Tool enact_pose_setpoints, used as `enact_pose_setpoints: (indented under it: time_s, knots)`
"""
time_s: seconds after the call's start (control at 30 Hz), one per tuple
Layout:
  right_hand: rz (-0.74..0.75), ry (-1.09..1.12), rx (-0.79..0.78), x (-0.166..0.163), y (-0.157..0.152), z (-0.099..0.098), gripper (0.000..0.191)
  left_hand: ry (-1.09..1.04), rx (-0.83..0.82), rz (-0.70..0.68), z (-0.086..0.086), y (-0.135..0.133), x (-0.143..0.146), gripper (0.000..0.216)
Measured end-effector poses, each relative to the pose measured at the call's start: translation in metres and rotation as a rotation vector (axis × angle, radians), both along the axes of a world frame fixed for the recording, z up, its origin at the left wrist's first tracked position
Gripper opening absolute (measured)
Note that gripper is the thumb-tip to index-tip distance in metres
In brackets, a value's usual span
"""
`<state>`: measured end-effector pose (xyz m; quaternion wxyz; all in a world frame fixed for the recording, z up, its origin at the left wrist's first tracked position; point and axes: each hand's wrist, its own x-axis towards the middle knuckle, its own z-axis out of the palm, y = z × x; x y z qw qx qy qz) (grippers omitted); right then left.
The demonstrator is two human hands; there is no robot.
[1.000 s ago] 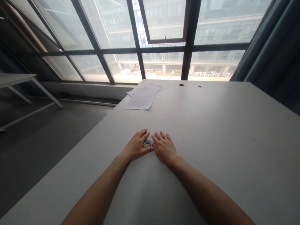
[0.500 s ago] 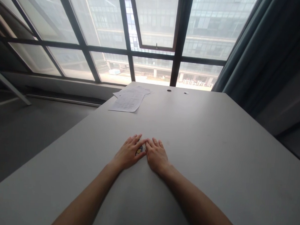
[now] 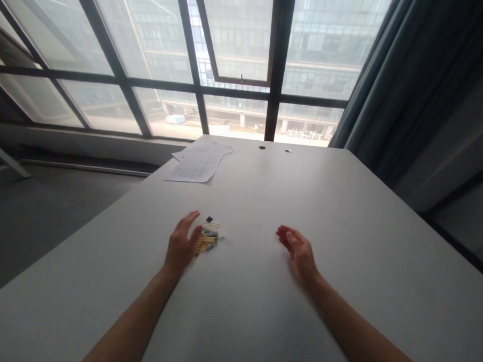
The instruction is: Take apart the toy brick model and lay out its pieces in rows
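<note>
On white desk [image 3: 344, 217]: small yellow-grey plastic bricks [image 3: 208, 239], piled.
Left hand [image 3: 181, 248]: open, empty, seemingly fencing their 9 o'clock.
Right hand [image 3: 298, 253]: open, empty, 3 o'clock.

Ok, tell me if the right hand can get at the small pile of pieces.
Probably yes: the right hand is open, and only bare table lies between it and the pile. The left hand sits on the pile's other side.

The counter [image 3: 343, 233] was smooth and matt, with a soft shine. The little blocks [image 3: 207, 238] on it looked like hard plastic. The sheets [image 3: 196, 165] were thin paper. The curtain [image 3: 410, 76] was soft cloth. The window [image 3: 240, 31] was shiny glass in dark matt frames [image 3: 276, 60].
</note>
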<state>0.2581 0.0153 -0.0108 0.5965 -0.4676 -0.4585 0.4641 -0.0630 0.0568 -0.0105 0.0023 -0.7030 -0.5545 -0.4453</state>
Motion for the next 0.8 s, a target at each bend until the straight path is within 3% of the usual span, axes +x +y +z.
enact_pose_setpoints:
  time_s: [0.1,0.17,0.23,0.3,0.37,0.43,0.6,0.8]
  knots:
    - [-0.147,0.324,-0.024,0.054,-0.015,0.011,0.049,-0.241,0.102,0.117,0.015,-0.01,0.004,0.057]
    - [-0.14,0.28,0.082,0.079,-0.031,0.022,0.061,-0.224,0.145,0.024,0.028,-0.024,0.016,0.062]
    - [-0.023,-0.008,0.263,0.091,-0.05,0.031,0.071,-0.029,0.13,-0.207,0.039,-0.042,0.033,0.076]
    - [0.158,-0.489,0.355,0.089,-0.068,0.036,0.085,0.24,0.048,-0.448,0.043,-0.061,0.052,0.088]
    - [0.375,-0.917,0.419,0.078,-0.081,0.034,0.102,0.488,-0.079,-0.62,0.039,-0.075,0.069,0.101]
    - [0.556,-1.177,0.443,0.065,-0.087,0.028,0.106,0.639,-0.2,-0.733,0.031,-0.084,0.08,0.108]
    - [0.79,-1.325,0.339,0.052,-0.084,0.015,0.101,0.726,-0.423,-0.887,0.019,-0.089,0.087,0.102]
    - [0.796,-1.331,0.333,0.054,-0.085,0.017,0.1,0.687,-0.489,-0.897,0.024,-0.091,0.089,0.1]
